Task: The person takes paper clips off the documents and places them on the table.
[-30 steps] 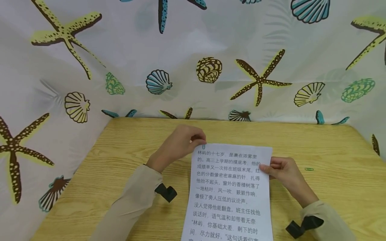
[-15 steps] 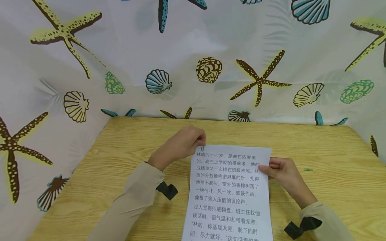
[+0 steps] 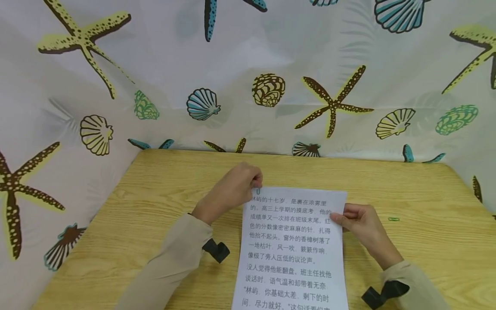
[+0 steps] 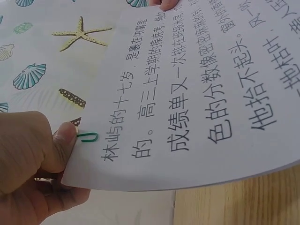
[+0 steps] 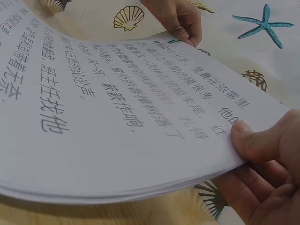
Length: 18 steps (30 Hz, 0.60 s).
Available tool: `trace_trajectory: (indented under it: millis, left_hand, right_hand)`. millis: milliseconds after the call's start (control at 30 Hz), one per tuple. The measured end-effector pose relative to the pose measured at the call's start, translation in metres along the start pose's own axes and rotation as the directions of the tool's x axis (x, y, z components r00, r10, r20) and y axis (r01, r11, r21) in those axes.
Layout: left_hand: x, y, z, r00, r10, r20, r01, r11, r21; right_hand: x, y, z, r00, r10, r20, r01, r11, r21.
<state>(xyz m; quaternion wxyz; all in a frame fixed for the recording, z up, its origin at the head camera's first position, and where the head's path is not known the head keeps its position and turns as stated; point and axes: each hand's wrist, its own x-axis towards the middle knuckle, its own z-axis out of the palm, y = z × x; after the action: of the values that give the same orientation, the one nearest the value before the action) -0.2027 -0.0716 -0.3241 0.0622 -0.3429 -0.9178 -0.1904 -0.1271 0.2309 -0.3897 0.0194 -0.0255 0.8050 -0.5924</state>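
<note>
A stack of printed paper sheets (image 3: 294, 241), covered in black Chinese text, is held up between both hands. My left hand (image 3: 236, 183) pinches its top left corner, where a green paper clip (image 4: 88, 137) sits over the top edge. In the left wrist view, the thumb tip touches the clip's outer end. My right hand (image 3: 362, 221) grips the right edge near the top, thumb on the printed face and fingers curled beneath. Several layers show along the stack's edge in the right wrist view. The bottom of the sheets runs out of the head view.
A second green paper clip (image 3: 393, 219) lies on the wooden table (image 3: 155, 193), right of my right hand. Behind and at the sides hangs a white cloth (image 3: 232, 64) printed with starfish and shells. Black straps (image 3: 385, 294) hang at both sleeves.
The sheets and both hands have shifted very slightly left and down in the head view, along with a small camera drift. My left fingers have edged over the clip at the corner.
</note>
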Motion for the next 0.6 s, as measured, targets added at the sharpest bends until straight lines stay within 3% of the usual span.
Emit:
trace_trajectory:
  millis: [167,300,433,600]
  left_hand:
    - [0.0012,0.0034,-0.002,0.998,0.057,0.011,-0.058,0.993,0.101]
    - [0.004,0.008,-0.0066,0.996,0.057,0.063,-0.066,0.987,0.144]
    - [0.003,0.0088,-0.009,0.994,0.042,0.097,-0.056,0.986,0.156]
    - [0.0001,0.0059,-0.0074,0.996,0.046,0.071,-0.054,0.991,0.124]
  right_hand:
    - [-0.0012,-0.0033,0.0005,0.999,-0.014,-0.048,0.008,0.993,-0.115]
    - [-0.0025,-0.0056,-0.0003,0.996,-0.05,-0.081,0.034,0.982,-0.185]
    - [-0.0029,-0.0067,-0.0014,0.997,-0.052,-0.055,0.042,0.986,-0.159]
    - [-0.0021,-0.0032,-0.0025,1.0,-0.019,-0.02,0.018,0.998,-0.067]
